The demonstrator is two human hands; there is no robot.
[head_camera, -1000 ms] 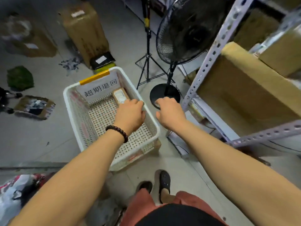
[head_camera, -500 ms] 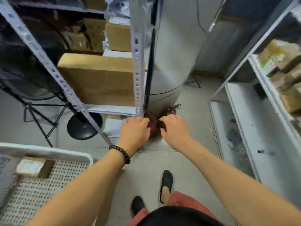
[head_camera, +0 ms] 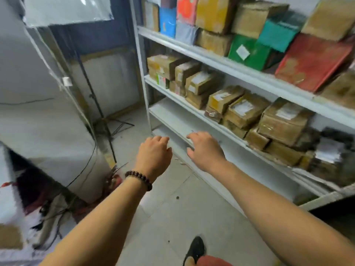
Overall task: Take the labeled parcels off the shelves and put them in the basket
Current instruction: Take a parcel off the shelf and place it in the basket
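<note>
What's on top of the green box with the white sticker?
A teal parcel lies over the right top corner of the green box, and a brown cardboard box sits above its left. Its back part is hidden by them.

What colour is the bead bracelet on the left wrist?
The bracelet is dark brown, best seen in the head view.

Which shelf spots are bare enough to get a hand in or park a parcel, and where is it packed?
Bare: the white shelf board below the brown parcels, from the upright post to the right hand. The floor tiles in front are open too. Packed: the brown parcels' own shelf and the coloured boxes above.
</note>
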